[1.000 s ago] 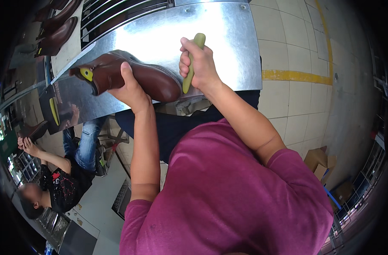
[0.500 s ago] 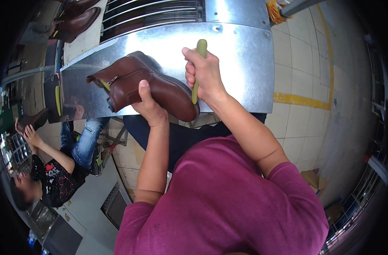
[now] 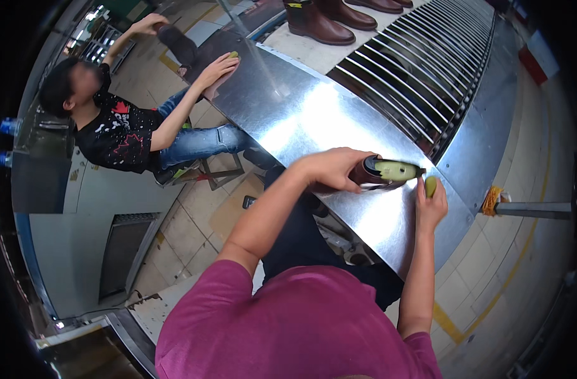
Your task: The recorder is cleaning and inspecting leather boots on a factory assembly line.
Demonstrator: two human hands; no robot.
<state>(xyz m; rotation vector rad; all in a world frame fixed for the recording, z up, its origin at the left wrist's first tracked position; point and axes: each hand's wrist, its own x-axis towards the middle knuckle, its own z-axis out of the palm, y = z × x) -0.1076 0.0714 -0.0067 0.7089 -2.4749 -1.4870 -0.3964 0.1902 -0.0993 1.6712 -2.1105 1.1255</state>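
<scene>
Beneath everything, pale tiled floor, smooth, square-jointed, crossed by a yellow line. Over it a long bench of brushed sheet metal, flat, glaring where light strikes. Beyond, a rack of slim, parallel metal bars with dark slots between. To the left a co-worker in speckled black shirt and faded denim, one hand at a dark boot, the other on the bench with something green.

On a whitish strip beside the rack: finished-looking brown boots, glossy, round-toed, upright. Another brown boot is at the bench's right part, over the metal, its open end turned right; whether it touches the surface, cannot tell. Toe hidden.

Left hand: fingers wrapped on the boot's shaft, holding it, thumb on the near side. Right hand: fingers curled around a green stick, smooth, blunt-ended; index fingertip just beside the boot's opening, contact unclear. Filling that opening, a green form, hard-looking, oblong, with a small dark hole.

Edges: bench's near edge runs slantwise past the person's lap to a corner below the right hand. Rack end lies near the boot on the far side. Room for moving: broad metal to the left; narrower margin rightward.
</scene>
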